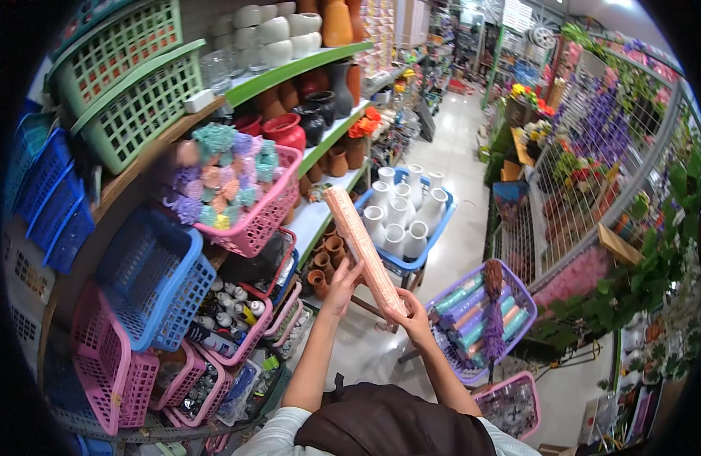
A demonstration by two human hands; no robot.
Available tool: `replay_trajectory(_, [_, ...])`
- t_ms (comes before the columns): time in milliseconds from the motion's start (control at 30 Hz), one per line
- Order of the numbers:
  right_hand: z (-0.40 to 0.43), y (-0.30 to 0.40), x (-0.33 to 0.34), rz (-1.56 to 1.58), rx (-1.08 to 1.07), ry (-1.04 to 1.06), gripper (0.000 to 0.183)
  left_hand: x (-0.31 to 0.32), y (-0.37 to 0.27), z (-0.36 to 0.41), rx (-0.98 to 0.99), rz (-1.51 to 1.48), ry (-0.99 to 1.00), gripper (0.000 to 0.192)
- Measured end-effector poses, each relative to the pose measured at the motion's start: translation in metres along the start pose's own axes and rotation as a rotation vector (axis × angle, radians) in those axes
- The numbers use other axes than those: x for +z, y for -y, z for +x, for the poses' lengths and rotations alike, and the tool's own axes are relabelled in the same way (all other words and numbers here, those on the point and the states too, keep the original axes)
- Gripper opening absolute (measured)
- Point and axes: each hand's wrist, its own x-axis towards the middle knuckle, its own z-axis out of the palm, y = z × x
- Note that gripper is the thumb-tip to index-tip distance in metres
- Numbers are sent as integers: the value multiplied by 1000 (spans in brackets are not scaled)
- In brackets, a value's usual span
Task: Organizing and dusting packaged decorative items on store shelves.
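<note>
A long peach-coloured roll (366, 253), patterned and apparently wrapped, slants upward and to the left in front of me. My left hand (342, 289) supports it along its side near the middle. The near end rests in the grip of my right hand (410, 319). To the right, a purple plastic basket (530, 319) contains several rolls in teal, violet and peach, with a purple-and-brown brush-like bundle (494, 319) lying over them. Beyond the roll, a blue basket (450, 219) is filled with white bottle-shaped vases (400, 210).
A pink basket (253, 239) of pastel artificial flowers (228, 176) juts from the left shelving. Stacked green baskets (140, 108) and an empty blue basket (157, 285) are also on that side. Green-edged shelves (299, 74) carry pots. A wire rack (590, 165) lines the right of the tiled aisle.
</note>
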Motion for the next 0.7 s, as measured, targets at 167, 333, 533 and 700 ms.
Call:
replay_trajectory(167, [38, 14, 24, 43, -36, 27, 53, -13, -40, 16, 114, 126, -19, 44])
replay_trajectory(333, [90, 38, 36, 145, -28, 64, 49, -15, -77, 39, 151, 264, 105, 61])
replay_trajectory(533, [185, 60, 38, 152, -105, 144, 46, -16, -104, 74, 159, 495, 138, 73])
replay_trajectory(700, [269, 82, 57, 143, -104, 239, 42, -26, -130, 104, 269, 742, 52, 62])
